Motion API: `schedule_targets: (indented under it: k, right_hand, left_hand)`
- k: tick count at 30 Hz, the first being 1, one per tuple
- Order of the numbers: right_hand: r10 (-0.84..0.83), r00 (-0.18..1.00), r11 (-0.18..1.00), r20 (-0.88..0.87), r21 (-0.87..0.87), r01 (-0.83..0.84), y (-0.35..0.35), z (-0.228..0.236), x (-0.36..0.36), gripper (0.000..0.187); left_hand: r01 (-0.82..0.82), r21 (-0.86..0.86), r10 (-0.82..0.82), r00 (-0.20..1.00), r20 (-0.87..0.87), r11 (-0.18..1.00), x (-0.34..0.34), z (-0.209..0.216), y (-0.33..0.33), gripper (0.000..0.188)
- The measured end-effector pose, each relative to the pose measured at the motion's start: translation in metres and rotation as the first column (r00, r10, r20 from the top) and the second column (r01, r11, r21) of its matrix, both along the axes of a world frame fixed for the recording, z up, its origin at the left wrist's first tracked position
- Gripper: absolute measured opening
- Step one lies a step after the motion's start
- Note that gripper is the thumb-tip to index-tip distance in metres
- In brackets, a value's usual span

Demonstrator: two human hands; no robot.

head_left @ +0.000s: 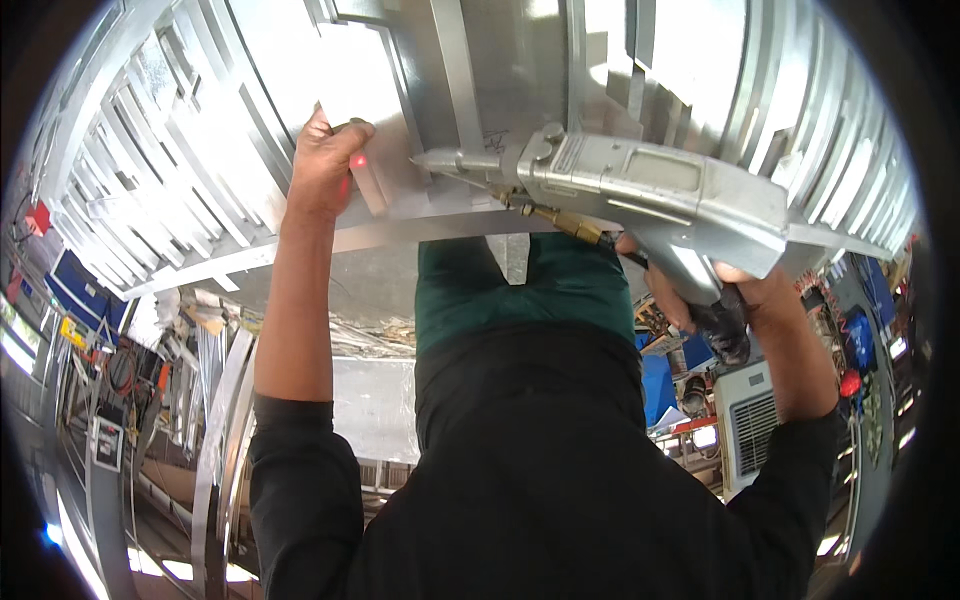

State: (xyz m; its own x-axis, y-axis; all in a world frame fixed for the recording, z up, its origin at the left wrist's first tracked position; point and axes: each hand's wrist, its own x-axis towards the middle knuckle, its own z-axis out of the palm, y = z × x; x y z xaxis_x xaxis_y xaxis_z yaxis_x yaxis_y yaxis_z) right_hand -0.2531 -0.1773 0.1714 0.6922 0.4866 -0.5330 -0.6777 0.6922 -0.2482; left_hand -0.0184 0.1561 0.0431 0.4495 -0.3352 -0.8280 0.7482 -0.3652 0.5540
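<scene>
Metalwork in hand, apparently at the aligning step: silver pistol-shaped tool (pixel 620 178) above a metal panel (pixel 520 60), gripped in the right hand (pixel 765 295), nozzle (pixel 460 160) pointed toward the left hand (pixel 325 162), curled over a bright stretch, hold impossible to tell through glare. Likely next need: steady aim, clear of that hand. Near edge (pixel 400 233) close to green trousers (pixel 465 290); narrow open room left of the nozzle.

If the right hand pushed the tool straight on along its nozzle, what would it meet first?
Probably the left hand, in line with the nozzle of the tool the right hand holds, though depth is unclear.
</scene>
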Motion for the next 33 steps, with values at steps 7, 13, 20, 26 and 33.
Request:
schedule_targets:
  k: [7,13,20,26,33]
  right_hand:
    - [-0.238,0.948,0.965,-0.209,0.055,0.254,0.005,-0.011,-0.027,0.079]
    - [-0.269,0.910,0.948,-0.314,0.081,0.308,0.040,-0.009,-0.056,0.077]
    - [-0.324,0.942,0.912,-0.092,0.233,0.336,0.115,-0.032,-0.087,0.060]
    - [-0.479,0.867,0.838,-0.137,0.223,0.498,0.179,-0.037,-0.090,0.066]
    - [-0.630,0.739,0.739,-0.238,0.111,0.665,0.215,-0.021,-0.091,0.070]
  left_hand:
    - [-0.017,0.009,0.018,0.996,-0.086,1.000,0.005,0.006,0.003,0.038]
    - [0.017,0.014,-0.016,0.997,-0.075,1.000,0.007,0.008,0.004,0.038]
    - [0.090,-0.003,-0.090,0.991,-0.098,0.996,0.015,0.006,0.007,0.034]
    - [0.060,-0.100,-0.061,0.998,-0.009,0.993,0.012,0.002,0.002,0.023]
    - [0.066,-0.026,-0.063,0.993,0.100,0.998,0.013,0.000,-0.005,0.022]
